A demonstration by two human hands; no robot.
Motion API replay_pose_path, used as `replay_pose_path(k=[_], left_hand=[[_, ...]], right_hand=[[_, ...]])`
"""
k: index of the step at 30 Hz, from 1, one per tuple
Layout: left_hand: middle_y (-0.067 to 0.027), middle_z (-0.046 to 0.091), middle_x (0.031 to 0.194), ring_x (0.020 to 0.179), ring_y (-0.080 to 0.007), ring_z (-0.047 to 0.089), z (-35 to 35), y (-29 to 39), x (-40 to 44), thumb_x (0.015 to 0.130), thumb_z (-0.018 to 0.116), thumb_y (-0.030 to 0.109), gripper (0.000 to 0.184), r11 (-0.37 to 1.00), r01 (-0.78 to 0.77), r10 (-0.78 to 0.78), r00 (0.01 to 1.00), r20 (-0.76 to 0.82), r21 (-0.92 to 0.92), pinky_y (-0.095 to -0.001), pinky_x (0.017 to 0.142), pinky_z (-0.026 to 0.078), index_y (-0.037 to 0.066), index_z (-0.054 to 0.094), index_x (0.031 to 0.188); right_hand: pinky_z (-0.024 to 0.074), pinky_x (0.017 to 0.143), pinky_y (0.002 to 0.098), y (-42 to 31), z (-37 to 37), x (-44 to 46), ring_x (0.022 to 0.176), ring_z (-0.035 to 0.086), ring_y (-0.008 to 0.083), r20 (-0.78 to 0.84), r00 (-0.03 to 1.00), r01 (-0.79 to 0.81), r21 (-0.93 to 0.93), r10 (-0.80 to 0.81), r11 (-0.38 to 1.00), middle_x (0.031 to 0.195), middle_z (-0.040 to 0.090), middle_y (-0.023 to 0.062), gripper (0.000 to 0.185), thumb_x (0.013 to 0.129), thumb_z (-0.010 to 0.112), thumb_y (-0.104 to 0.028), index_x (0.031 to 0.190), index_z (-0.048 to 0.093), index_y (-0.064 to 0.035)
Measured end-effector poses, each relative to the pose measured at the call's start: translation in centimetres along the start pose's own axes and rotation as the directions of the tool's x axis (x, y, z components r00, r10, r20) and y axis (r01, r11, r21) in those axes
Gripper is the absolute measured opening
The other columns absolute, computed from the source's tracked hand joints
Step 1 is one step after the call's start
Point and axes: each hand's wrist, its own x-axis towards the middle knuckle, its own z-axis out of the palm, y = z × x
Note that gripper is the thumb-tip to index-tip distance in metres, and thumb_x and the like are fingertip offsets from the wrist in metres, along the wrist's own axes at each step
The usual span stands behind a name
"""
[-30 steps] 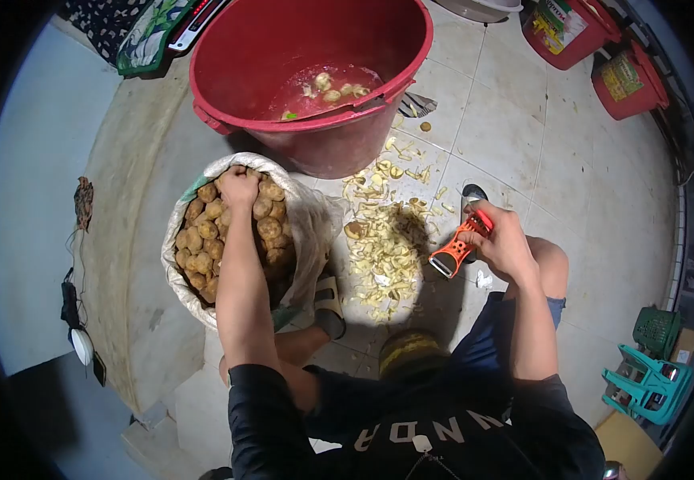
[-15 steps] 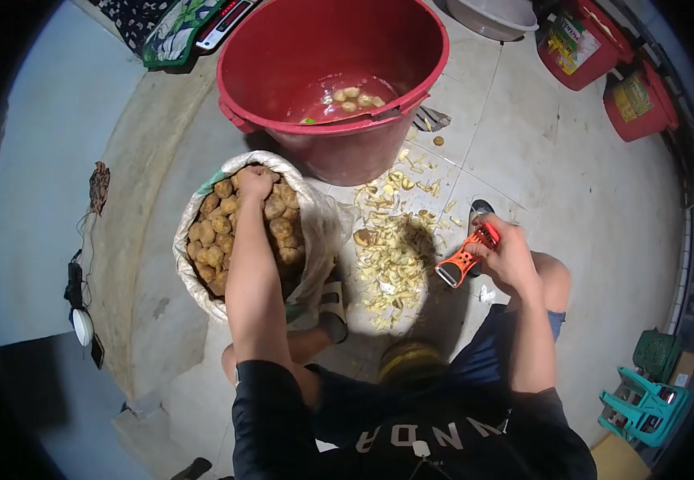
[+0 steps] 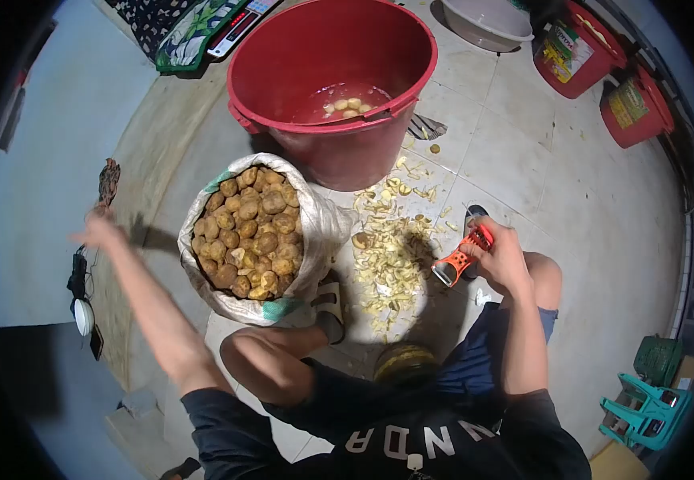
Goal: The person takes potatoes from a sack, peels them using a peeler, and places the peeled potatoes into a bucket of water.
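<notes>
My right hand (image 3: 504, 254) grips an orange vegetable peeler (image 3: 456, 262), its wide metal blade end pointing down to the left over the floor. Stretched far out to the left, my left hand (image 3: 101, 231) is smeared by motion, so its fingers do not read clearly. It is just below a brown crumpled bundle (image 3: 108, 181) by the wall; I cannot tell whether they touch. A white woven sack (image 3: 325, 232) of unpeeled potatoes (image 3: 248, 228) stands open between my left arm and the peelings (image 3: 393, 268).
Ahead is a large red tub (image 3: 339, 156) with several peeled potatoes (image 3: 348, 105) in water. A digital scale (image 3: 239, 28), a pale basin (image 3: 487, 24) and red buckets (image 3: 577, 50) stand farther back. A turquoise stool (image 3: 645, 412) is at right; a black cable (image 3: 79, 274) lies at left.
My left hand has come out of the potato sack and swung left toward the wall. My right hand still holds the peeler in nearly the same place.
</notes>
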Motion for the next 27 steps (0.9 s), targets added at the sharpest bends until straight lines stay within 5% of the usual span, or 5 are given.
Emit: replay_pose_path(k=[4,8,17,19,27], left_hand=[[-0.0209,0.063,0.092,0.069,-0.0265,0.061,-3.9,4.3,8.8,0.085,0.057,0.009,0.067,0.947,-0.253,0.225,0.962,-0.155,-0.198,-0.0346,0.062,0.054,-0.003,0.026,0.143],[-0.0072,0.061,0.069,0.056,-0.0166,0.055,-0.7,-1.7,2.3,0.081,0.058,0.014,0.016,0.990,0.018,-0.058,0.956,0.286,0.143,-0.0315,0.056,0.046,0.000,0.066,0.074],[-0.0241,0.065,0.108,0.099,-0.0412,0.061,4.6,-17.4,-20.3,0.080,0.061,0.019,0.033,0.541,-0.760,-0.138,0.342,0.929,0.361,-0.0444,0.089,0.049,-0.002,0.066,0.104],[-0.0233,0.061,0.119,0.111,-0.0382,0.057,6.6,-15.6,-22.3,0.080,0.062,0.019,0.038,0.348,-0.727,-0.577,0.331,0.746,0.591,-0.0415,0.098,0.045,-0.003,0.065,0.111],[-0.0173,0.056,0.132,0.130,-0.0327,0.045,9.4,-18.6,-22.3,0.081,0.062,0.018,0.041,0.096,-0.907,-0.738,0.212,0.640,0.411,-0.0403,0.108,0.036,0.003,0.064,0.119]], right_hand=[[0.0492,0.067,0.0385,-0.7,0.0,0.1,0.071,0.062,0.0347,0.019,1.000,0.005,0.007,-0.005,1.000,0.079,0.064,0.0199,0.038,0.075,0.079,-0.016,0.105,0.061,-0.0017],[0.0495,0.068,0.0385,-1.1,0.5,0.2,0.072,0.063,0.0354,0.024,0.999,0.039,0.010,-0.040,0.999,0.079,0.064,0.0197,0.037,0.076,0.079,-0.016,0.104,0.061,-0.0018],[0.0490,0.068,0.0393,-0.9,0.3,0.2,0.071,0.062,0.0353,0.060,0.995,-0.075,-0.029,0.077,0.997,0.078,0.064,0.0189,0.039,0.074,0.081,-0.019,0.104,0.060,-0.0033],[0.0490,0.067,0.0396,-0.6,0.6,0.3,0.072,0.062,0.0355,0.064,0.993,-0.101,-0.025,0.102,0.995,0.078,0.064,0.0191,0.040,0.074,0.081,-0.019,0.105,0.060,-0.0033],[0.0485,0.067,0.0415,-1.5,0.7,1.3,0.075,0.061,0.0382,0.086,0.992,-0.091,-0.055,0.096,0.994,0.080,0.064,0.0201,0.040,0.073,0.081,-0.020,0.102,0.060,-0.0028]])
